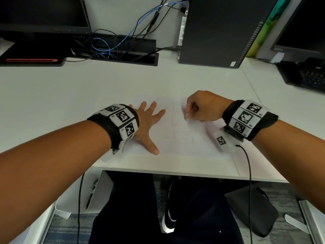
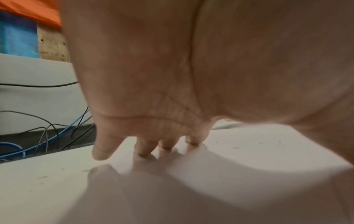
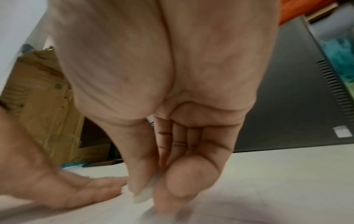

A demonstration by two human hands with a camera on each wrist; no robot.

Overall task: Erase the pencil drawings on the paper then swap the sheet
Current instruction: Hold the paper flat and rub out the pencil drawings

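The white desk point(image 1: 70, 88) carries the paper point(image 1: 184, 138) near its front edge. The left hand point(image 1: 147, 124) presses flat on the sheet's left side, fingers spread. The right hand point(image 1: 202, 108) pinches a white eraser point(image 3: 142, 195) against the paper.

Open desk all round the sheet, clutter packed along the back edge.
Bare desk point(image 1: 52, 95) lies left of and beyond the paper point(image 1: 184, 138); farther back a cable tray point(image 1: 123, 50), a computer tower point(image 1: 216, 30) and a keyboard point(image 1: 306, 76) on the right block the way.
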